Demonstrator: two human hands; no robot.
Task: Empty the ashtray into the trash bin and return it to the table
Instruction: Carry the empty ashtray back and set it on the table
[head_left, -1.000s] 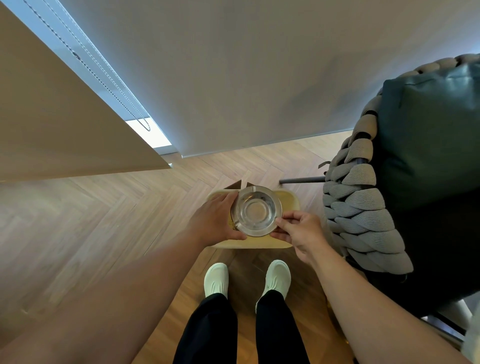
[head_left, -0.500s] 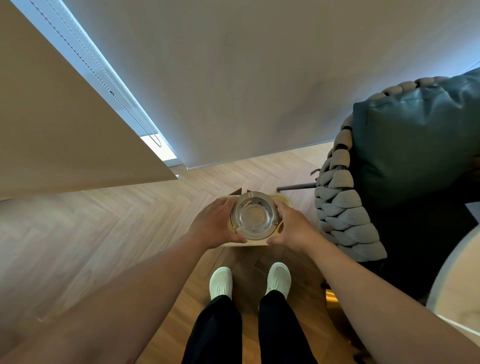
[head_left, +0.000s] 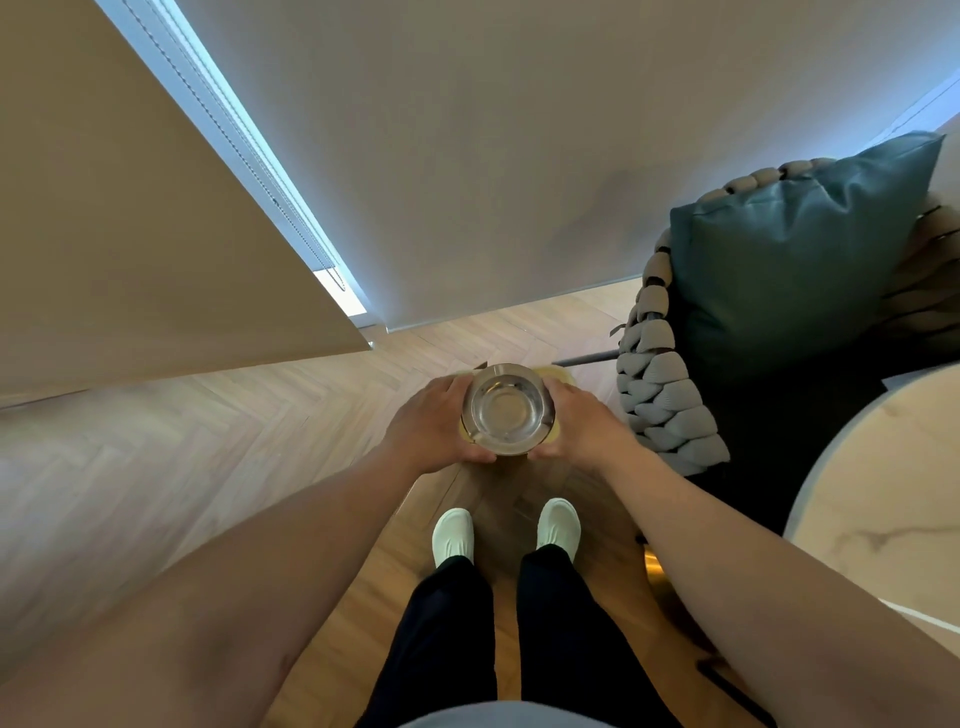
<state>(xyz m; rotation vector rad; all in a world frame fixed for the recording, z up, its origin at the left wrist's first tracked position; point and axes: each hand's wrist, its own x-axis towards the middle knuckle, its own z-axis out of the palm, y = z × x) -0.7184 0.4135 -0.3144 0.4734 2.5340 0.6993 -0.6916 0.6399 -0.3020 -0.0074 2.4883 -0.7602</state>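
A round clear glass ashtray (head_left: 506, 410) sits level between both of my hands, its bowl looking bare. My left hand (head_left: 434, 428) grips its left rim and my right hand (head_left: 576, 423) grips its right rim. Directly below it on the floor stands a pale yellow trash bin (head_left: 561, 375), mostly hidden by the ashtray and my hands. A round white marble table (head_left: 883, 499) shows at the right edge.
A woven grey chair (head_left: 660, 395) with a dark green cushion (head_left: 795, 249) stands to the right, close to the bin. A wall and window blind fill the far side. Herringbone wood floor (head_left: 208, 431) spreads to the left. My feet in white shoes are just behind the bin.
My right hand moved from pinching the ashtray's lower right edge to cupping its right side. The view turned right, bringing the marble table into sight.
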